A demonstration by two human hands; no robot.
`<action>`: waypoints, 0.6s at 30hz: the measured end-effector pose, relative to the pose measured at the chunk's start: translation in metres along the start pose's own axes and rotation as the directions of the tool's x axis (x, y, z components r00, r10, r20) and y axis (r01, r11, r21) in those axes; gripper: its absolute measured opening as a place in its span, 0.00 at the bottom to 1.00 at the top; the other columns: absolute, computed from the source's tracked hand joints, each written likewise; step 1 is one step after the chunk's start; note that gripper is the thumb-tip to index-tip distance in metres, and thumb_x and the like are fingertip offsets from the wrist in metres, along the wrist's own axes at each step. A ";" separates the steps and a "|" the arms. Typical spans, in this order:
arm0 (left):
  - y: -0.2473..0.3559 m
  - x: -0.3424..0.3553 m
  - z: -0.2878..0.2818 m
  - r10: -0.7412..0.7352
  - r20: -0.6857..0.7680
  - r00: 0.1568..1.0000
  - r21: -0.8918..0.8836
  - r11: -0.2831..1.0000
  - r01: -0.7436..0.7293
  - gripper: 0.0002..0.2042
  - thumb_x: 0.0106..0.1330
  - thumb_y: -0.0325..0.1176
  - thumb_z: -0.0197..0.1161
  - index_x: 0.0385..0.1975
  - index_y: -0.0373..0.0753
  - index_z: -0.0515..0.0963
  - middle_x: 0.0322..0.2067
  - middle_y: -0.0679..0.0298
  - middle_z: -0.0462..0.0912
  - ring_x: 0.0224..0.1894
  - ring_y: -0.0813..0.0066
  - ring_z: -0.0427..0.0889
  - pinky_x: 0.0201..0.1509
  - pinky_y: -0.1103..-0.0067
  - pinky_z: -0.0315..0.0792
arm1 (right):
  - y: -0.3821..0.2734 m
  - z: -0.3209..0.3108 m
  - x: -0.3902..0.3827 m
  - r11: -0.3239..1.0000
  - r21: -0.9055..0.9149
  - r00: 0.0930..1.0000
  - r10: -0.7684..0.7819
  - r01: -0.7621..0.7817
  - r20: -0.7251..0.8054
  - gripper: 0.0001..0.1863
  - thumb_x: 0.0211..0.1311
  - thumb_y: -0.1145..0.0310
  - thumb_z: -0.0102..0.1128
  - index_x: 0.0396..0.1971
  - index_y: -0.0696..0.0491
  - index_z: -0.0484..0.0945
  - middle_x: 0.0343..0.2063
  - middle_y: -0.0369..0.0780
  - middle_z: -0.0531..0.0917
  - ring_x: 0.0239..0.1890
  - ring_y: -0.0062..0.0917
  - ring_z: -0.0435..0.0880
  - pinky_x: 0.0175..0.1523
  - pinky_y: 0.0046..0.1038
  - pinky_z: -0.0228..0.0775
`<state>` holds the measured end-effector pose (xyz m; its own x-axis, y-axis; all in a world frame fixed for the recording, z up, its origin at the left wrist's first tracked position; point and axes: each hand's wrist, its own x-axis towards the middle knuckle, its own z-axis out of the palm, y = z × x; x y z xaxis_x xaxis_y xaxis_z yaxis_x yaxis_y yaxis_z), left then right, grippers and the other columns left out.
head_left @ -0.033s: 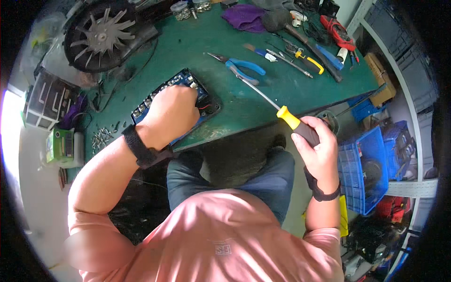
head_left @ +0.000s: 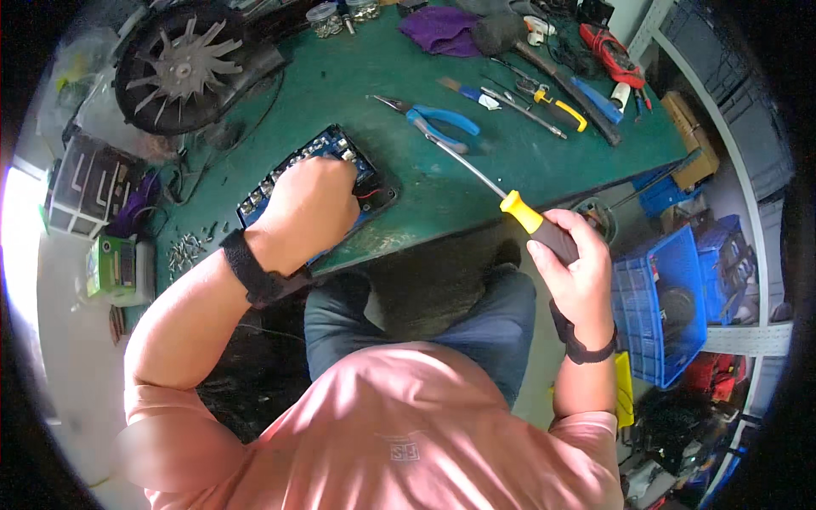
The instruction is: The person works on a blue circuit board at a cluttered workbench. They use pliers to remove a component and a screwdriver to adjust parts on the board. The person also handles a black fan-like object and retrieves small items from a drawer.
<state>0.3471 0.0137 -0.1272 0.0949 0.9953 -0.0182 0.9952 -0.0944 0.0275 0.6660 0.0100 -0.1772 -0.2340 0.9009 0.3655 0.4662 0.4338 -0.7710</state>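
My left hand (head_left: 311,197) is closed over a blue circuit board (head_left: 285,172) in a dark tray-like housing (head_left: 388,197) at the bench's front edge. Its curled fingers point down and are hidden behind the back of the hand, so what they pinch cannot be seen. A red wire shows beside the knuckles. In my right hand (head_left: 580,270) is a screwdriver (head_left: 523,212) with a yellow and black handle, its shaft pointing up and left over the bench. The shaft's far end reaches the blue-handled pliers (head_left: 433,123), where the tip is hard to make out.
Loose screws (head_left: 187,252) lie left of the board. A finned fan (head_left: 184,71) stands at the back left. A hammer (head_left: 561,85), a purple cloth (head_left: 440,31) and a red-cabled meter (head_left: 610,55) lie at the back right. A blue crate (head_left: 659,310) stands to my right.
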 end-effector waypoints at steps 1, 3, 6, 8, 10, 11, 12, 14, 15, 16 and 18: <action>0.001 0.000 0.002 0.023 -0.016 1.000 0.015 1.000 -0.023 0.07 0.52 0.29 0.58 0.24 0.32 0.79 0.25 0.44 0.80 0.33 0.43 0.81 0.40 0.59 0.76 | 0.002 0.001 -0.001 0.999 0.036 1.000 0.028 -0.028 0.002 0.18 0.54 0.72 0.70 0.43 0.59 0.77 0.35 0.45 0.84 0.36 0.32 0.84 0.43 0.29 0.75; 0.000 0.000 0.006 0.071 -0.044 0.997 0.045 0.997 -0.069 0.06 0.51 0.28 0.58 0.23 0.32 0.79 0.24 0.43 0.80 0.33 0.43 0.81 0.41 0.59 0.76 | 0.008 0.004 -0.002 0.994 0.088 0.998 0.066 -0.067 0.008 0.18 0.54 0.71 0.70 0.44 0.59 0.77 0.36 0.46 0.84 0.37 0.34 0.85 0.44 0.30 0.75; 0.007 0.005 -0.002 0.063 0.009 0.998 0.055 0.997 -0.063 0.06 0.51 0.27 0.57 0.22 0.32 0.79 0.24 0.43 0.80 0.32 0.43 0.82 0.40 0.58 0.77 | 0.014 0.003 -0.002 0.993 0.099 0.998 0.062 -0.063 0.009 0.18 0.54 0.71 0.70 0.44 0.59 0.77 0.36 0.46 0.83 0.38 0.36 0.85 0.45 0.31 0.75; 0.007 0.008 -0.002 0.090 0.019 0.996 0.077 0.993 -0.091 0.05 0.50 0.26 0.57 0.22 0.32 0.79 0.24 0.44 0.80 0.31 0.43 0.81 0.39 0.59 0.77 | 0.017 0.002 -0.002 0.998 0.066 1.000 0.011 -0.010 -0.005 0.18 0.55 0.71 0.70 0.43 0.59 0.77 0.36 0.47 0.83 0.38 0.37 0.85 0.45 0.31 0.75; 0.003 0.010 -0.004 0.112 0.031 0.993 0.044 0.993 -0.113 0.04 0.50 0.26 0.59 0.22 0.33 0.79 0.24 0.45 0.80 0.30 0.44 0.82 0.37 0.60 0.77 | 0.019 0.003 0.000 0.998 0.066 1.000 0.005 -0.003 -0.028 0.17 0.54 0.71 0.70 0.43 0.59 0.77 0.36 0.47 0.83 0.38 0.38 0.85 0.44 0.32 0.75; 0.000 0.010 -0.006 0.119 0.038 0.992 0.001 0.993 -0.119 0.04 0.51 0.27 0.60 0.22 0.33 0.79 0.23 0.46 0.80 0.29 0.45 0.82 0.36 0.62 0.77 | 0.020 0.003 0.001 0.998 0.066 0.999 0.002 0.001 -0.038 0.17 0.54 0.71 0.70 0.43 0.59 0.78 0.36 0.47 0.83 0.38 0.38 0.85 0.44 0.32 0.75; -0.002 0.010 -0.008 0.126 0.044 0.991 -0.043 0.991 -0.124 0.04 0.51 0.28 0.61 0.22 0.33 0.79 0.23 0.47 0.80 0.28 0.46 0.82 0.35 0.63 0.77 | 0.019 0.003 0.001 0.998 0.059 1.000 -0.012 0.013 -0.023 0.17 0.54 0.71 0.70 0.42 0.59 0.78 0.36 0.47 0.83 0.38 0.39 0.84 0.44 0.32 0.75; -0.003 0.009 -0.018 0.098 0.097 0.990 -0.141 0.986 -0.084 0.05 0.51 0.28 0.64 0.24 0.33 0.79 0.23 0.49 0.81 0.28 0.51 0.82 0.35 0.67 0.76 | 0.014 -0.001 0.004 0.998 0.037 0.999 -0.053 0.052 0.008 0.17 0.52 0.72 0.70 0.41 0.59 0.78 0.36 0.47 0.83 0.39 0.40 0.84 0.44 0.33 0.75; -0.005 0.007 -0.024 0.085 0.125 0.989 -0.189 0.980 -0.061 0.05 0.52 0.28 0.65 0.25 0.33 0.80 0.23 0.50 0.81 0.27 0.54 0.83 0.35 0.68 0.76 | 0.011 -0.001 0.004 0.997 0.029 0.997 -0.068 0.067 0.027 0.17 0.52 0.72 0.70 0.41 0.59 0.78 0.36 0.47 0.83 0.39 0.41 0.84 0.44 0.34 0.75; -0.012 0.005 -0.030 0.112 0.080 0.990 -0.227 0.970 -0.091 0.06 0.52 0.28 0.66 0.27 0.33 0.80 0.25 0.51 0.82 0.28 0.56 0.83 0.35 0.70 0.76 | 0.006 -0.002 0.004 0.996 0.019 0.995 -0.084 0.083 0.049 0.17 0.51 0.73 0.70 0.41 0.59 0.79 0.36 0.48 0.83 0.39 0.42 0.84 0.45 0.34 0.75; -0.033 -0.005 -0.041 0.153 -0.013 0.988 -0.298 0.943 -0.149 0.09 0.52 0.28 0.68 0.32 0.32 0.81 0.28 0.52 0.83 0.30 0.62 0.83 0.36 0.73 0.76 | -0.004 -0.002 0.003 0.991 0.005 0.986 -0.132 0.132 0.102 0.17 0.50 0.74 0.70 0.41 0.58 0.79 0.36 0.47 0.83 0.39 0.43 0.83 0.45 0.33 0.75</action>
<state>0.3124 0.0126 -0.0868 0.2454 0.9694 -0.0011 0.9163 -0.2316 0.3268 0.6658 0.0111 -0.1721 -0.3792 0.8302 0.4086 0.4272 0.5487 -0.7186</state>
